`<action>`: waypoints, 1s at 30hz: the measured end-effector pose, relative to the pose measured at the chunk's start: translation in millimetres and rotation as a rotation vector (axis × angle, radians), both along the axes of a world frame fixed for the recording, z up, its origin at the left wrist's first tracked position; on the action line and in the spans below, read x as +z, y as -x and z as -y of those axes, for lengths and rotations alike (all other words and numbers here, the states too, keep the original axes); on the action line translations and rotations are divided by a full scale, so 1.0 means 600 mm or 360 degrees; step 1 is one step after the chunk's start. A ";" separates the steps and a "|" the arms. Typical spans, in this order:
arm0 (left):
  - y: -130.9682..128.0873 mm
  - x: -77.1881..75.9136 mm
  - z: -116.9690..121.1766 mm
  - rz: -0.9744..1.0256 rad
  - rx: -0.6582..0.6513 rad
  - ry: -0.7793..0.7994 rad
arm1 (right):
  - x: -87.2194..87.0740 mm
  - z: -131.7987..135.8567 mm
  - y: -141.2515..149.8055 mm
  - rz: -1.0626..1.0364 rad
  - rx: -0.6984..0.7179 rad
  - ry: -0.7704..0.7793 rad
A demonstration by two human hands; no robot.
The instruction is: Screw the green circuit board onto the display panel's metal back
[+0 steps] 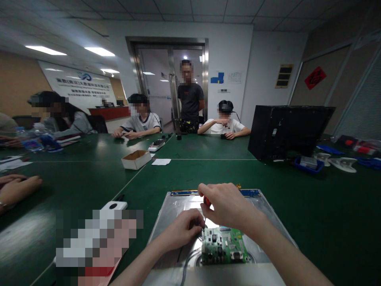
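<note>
A green circuit board (224,245) lies on a silvery metal panel (166,222) in front of me. My right hand (228,204) is above the board, its fingers wrapped round the red and black handle of a screwdriver (206,201). The thin shaft points down to the board's upper left corner. Beside that tip, my left hand (189,227) has its thumb and forefinger pinched together; what lies between them is hidden. A narrow blue board strip (251,193) runs along the panel's far edge. Dark cables (185,264) pass over the panel left of the board.
A white power strip (114,206) and a pixelated pinkish item (110,242) lie left of the panel. Farther off are an open cardboard box (136,160), a black monitor (288,131) and a blue tray (309,165). Co-workers sit round the green table (208,149); one person stands behind.
</note>
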State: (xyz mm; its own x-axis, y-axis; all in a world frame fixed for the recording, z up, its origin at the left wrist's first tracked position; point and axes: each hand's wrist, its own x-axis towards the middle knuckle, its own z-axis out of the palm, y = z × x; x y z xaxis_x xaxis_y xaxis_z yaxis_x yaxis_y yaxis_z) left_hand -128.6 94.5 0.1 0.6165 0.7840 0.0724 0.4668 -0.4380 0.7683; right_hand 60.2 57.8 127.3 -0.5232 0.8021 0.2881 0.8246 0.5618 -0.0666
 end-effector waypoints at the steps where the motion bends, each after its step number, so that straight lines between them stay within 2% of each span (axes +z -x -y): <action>1: 0.001 -0.002 -0.001 -0.0003 -0.0017 -0.0002 | 0.001 0.001 -0.001 -0.0020 0.0022 0.0003; 4: 0.000 -0.002 -0.002 -0.0030 -0.0034 -0.0003 | 0.004 0.003 -0.004 -0.0041 0.0060 0.0023; 11: -0.002 0.011 0.006 -0.0081 0.0046 -0.0008 | 0.001 -0.005 -0.001 0.0072 -0.0045 0.0026; 19: -0.002 0.003 0.002 0.0028 -0.0039 0.0068 | 0.004 0.002 -0.004 -0.0043 0.0106 0.0052; 25: -0.004 0.014 0.007 -0.0052 0.0014 0.0050 | 0.003 -0.003 -0.002 0.0103 -0.0062 0.0016; 30: -0.001 0.007 0.001 -0.0038 -0.0044 0.0038 | 0.006 -0.002 -0.001 0.0131 -0.0069 0.0009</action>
State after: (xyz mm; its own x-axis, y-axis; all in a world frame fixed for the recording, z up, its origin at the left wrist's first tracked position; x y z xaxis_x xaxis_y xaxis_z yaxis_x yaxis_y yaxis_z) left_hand -127.7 94.2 4.5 0.6394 0.7679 0.0392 0.4728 -0.4329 0.7675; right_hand 61.0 58.9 130.8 -0.5098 0.8259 0.2409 0.8508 0.5254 -0.0009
